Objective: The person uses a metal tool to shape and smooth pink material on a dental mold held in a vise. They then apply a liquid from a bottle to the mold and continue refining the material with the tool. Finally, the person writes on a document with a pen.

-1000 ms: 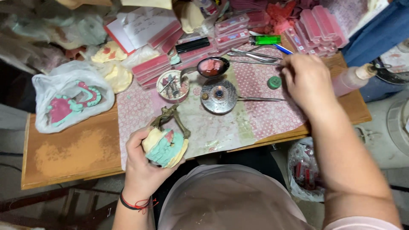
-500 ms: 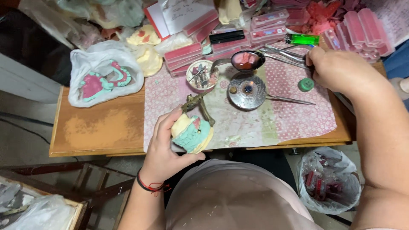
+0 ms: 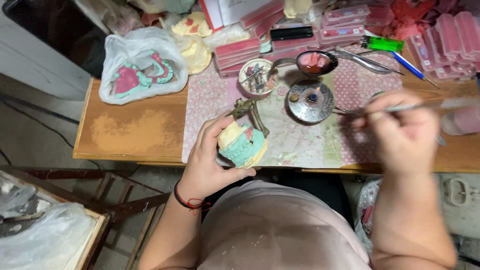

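My left hand (image 3: 210, 160) is clamped round the dental cast (image 3: 241, 145); my right hand (image 3: 400, 135) pinches a thin tool (image 3: 425, 106) beside the burner dish (image 3: 311, 101), behind which a small bowl (image 3: 256, 76) holds instruments.

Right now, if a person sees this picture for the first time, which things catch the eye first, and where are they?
First comes the left hand at the table's near edge, gripping a cream and teal dental model on a brass hinged frame. To its right, the blurred right hand holds a thin metal tool near a small round metal burner. At the far left lies a plastic bag with pink and teal casts inside.
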